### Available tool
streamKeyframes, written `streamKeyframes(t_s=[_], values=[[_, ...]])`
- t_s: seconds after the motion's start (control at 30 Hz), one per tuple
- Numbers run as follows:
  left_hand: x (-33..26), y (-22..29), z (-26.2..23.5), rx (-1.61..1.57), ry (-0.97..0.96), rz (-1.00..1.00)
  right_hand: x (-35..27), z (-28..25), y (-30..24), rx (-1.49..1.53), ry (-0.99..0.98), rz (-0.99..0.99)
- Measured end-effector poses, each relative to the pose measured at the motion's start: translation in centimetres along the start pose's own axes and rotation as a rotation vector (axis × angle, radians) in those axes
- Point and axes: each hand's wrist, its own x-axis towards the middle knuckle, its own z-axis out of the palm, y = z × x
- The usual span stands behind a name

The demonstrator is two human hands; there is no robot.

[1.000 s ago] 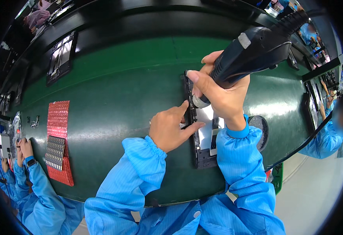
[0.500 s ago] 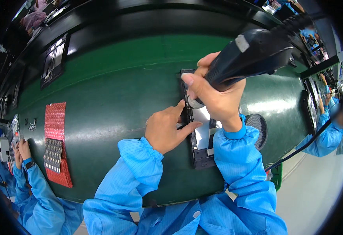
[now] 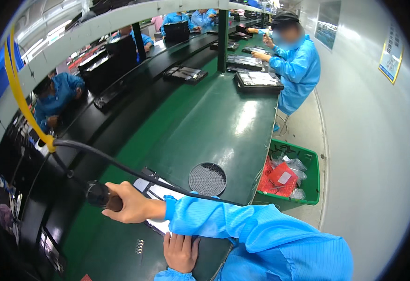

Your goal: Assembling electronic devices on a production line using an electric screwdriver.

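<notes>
My right hand (image 3: 137, 205) is wrapped round a dark corded electric screwdriver (image 3: 103, 195), held above the left side of a flat black-framed part with white and silver panels (image 3: 160, 191). Its working end is hidden from this angle. Below my right sleeve, my left hand (image 3: 180, 254) lies palm down with its fingers stretched out, at the near end of the flat part. The right forearm covers much of that part. Just beyond it rests a round black dish (image 3: 208, 179) with a dimpled grey inside.
A black cable (image 3: 134, 169) crosses above the bench from a yellow cord (image 3: 24, 100). A green bin (image 3: 312, 185) with red wrap and plastic bags stands right of the bench edge. Further along, a person in blue (image 3: 298, 61) works by stacked black-framed parts (image 3: 259, 82).
My view has swung to the right, bringing in the bin and the co-worker. The screwdriver has left the flat part's edge. My left hand now lies at its near end.
</notes>
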Motion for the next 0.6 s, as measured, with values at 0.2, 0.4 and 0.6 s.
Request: streamKeyframes(t_s=[0.2, 0.4, 0.6], values=[[3.7, -8.2, -1.5, -0.054, -0.002, -0.269, -3.4, -3.4, -1.2, -0.086, 0.144, -0.017], [4.9, -22.0, -3.6, 0.366, -0.017, -0.455, -7.1, -2.8, -1.1, -0.097, 0.169, 0.092], [3.6, -25.9, -1.9, 0.464, 0.044, -0.476, -9.4, -4.1, -1.5, -0.145, 0.312, 0.243]])
